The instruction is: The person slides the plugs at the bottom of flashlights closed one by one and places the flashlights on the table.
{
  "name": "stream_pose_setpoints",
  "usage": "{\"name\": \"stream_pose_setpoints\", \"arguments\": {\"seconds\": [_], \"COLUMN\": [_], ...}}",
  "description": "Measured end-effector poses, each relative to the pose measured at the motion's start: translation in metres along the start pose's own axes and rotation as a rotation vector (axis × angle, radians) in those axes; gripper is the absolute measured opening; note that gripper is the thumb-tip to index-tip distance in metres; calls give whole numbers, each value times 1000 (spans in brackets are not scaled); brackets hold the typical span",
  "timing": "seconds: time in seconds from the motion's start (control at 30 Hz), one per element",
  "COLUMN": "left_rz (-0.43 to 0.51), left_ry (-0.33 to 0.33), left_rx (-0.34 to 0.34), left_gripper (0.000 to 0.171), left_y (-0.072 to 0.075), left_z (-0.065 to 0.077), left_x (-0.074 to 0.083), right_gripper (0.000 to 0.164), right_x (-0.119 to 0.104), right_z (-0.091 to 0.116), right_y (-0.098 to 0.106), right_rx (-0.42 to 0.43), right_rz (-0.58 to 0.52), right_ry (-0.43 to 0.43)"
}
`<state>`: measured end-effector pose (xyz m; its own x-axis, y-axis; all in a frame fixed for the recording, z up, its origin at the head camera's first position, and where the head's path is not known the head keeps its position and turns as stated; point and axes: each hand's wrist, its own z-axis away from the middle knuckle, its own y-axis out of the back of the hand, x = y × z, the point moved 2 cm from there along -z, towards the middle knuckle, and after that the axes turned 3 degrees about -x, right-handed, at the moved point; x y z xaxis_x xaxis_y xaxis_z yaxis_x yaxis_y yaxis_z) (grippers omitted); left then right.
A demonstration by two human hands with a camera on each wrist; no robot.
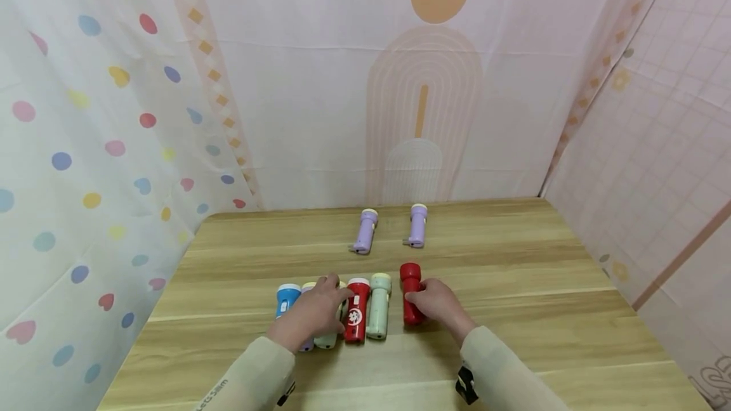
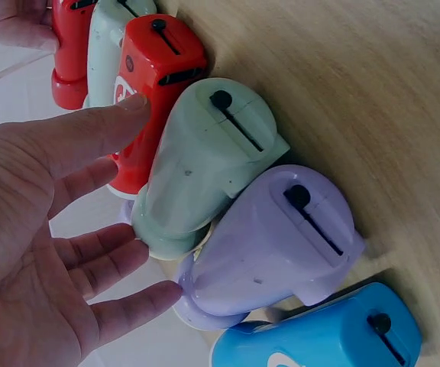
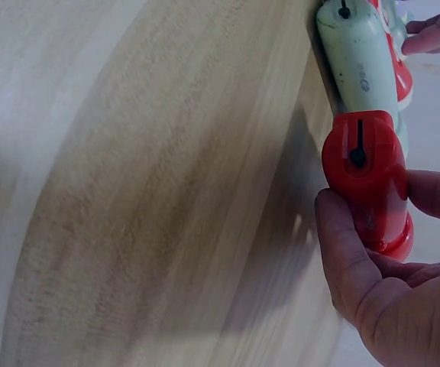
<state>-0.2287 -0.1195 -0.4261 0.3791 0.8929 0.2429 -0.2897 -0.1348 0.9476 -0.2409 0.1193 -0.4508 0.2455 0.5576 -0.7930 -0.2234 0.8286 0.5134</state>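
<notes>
A row of flashlights lies on the table, heads pointing away: a blue one [image 1: 287, 297], a purple one [image 2: 273, 237], a green one [image 2: 212, 145], a red one with a white emblem [image 1: 356, 313] and another green one [image 1: 379, 307]. Over the row reaches my left hand [image 1: 314, 313], its fingers extended. Its thumb lies against the emblem flashlight, and its other fingertips are by the green and purple heads. At the right end, my right hand [image 1: 438, 302] holds an all-red flashlight [image 1: 410, 290] between thumb and fingers, a small gap from the green one.
Two more purple flashlights, one on the left [image 1: 365, 231] and one on the right [image 1: 418, 226], lie farther back on the wooden table [image 1: 514, 252]. A patterned curtain [image 1: 320, 113] hangs behind the table and along both sides.
</notes>
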Motion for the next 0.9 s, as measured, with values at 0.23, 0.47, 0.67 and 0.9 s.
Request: {"name": "stream_pose_setpoints", "arguments": {"seconds": [0.23,0.47,0.67,0.9], "left_rz": [-23,-42,-70,-94], "left_ry": [10,12,7,18], "left_rx": [-2,-2,-7,-12], "left_gripper": [61,59,59,58], "left_y": [-3,-3,-2,-4], "left_z": [0,-1,0,0], "left_x": [1,1,2,2], "right_gripper": [26,24,21,27], "right_x": [2,2,2,0], "right_z": [1,3,3,2], "right_y": [-4,-7,-5,-1], "right_rx": [2,-12,2,6], "right_rz": [30,79,132,138], "right_ry": [-16,-2,30,28]}}
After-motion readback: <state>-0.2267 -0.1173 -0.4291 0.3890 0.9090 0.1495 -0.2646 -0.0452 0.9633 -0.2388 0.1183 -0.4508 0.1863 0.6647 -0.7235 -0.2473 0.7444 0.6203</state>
